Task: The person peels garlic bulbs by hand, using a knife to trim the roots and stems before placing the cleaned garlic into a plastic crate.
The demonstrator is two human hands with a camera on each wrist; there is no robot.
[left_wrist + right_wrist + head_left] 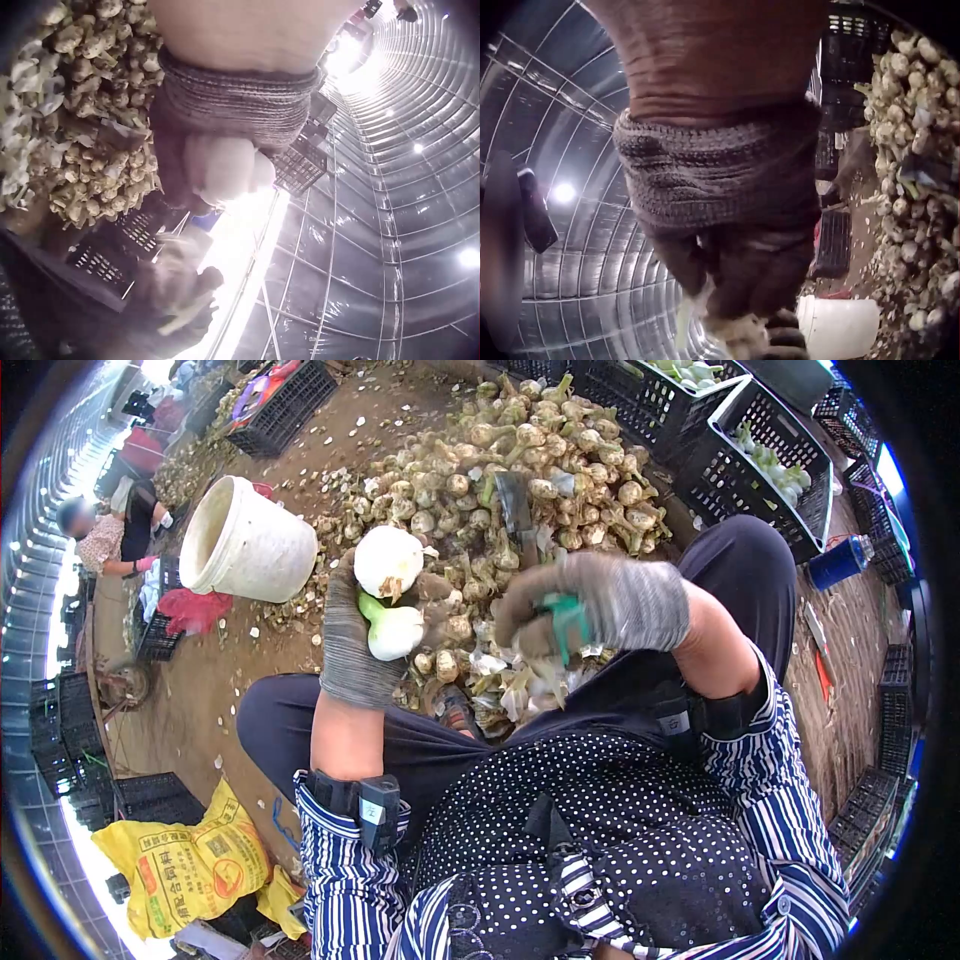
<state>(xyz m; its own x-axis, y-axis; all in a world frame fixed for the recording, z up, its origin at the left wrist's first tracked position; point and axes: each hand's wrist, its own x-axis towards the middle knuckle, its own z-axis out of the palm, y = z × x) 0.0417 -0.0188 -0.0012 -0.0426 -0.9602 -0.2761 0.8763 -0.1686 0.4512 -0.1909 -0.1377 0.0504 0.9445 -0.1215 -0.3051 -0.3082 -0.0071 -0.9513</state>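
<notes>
The right hand is blurred — the green object in it partly hidden.

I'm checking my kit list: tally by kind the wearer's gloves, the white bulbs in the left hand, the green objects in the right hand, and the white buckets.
Grey gloves: 2
White bulbs in the left hand: 2
Green object in the right hand: 1
White bucket: 1
Total: 6

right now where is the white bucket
In the head view, the white bucket is at upper left, left of the bulb pile and beyond the left hand; the right wrist view shows it at lower right.
</notes>
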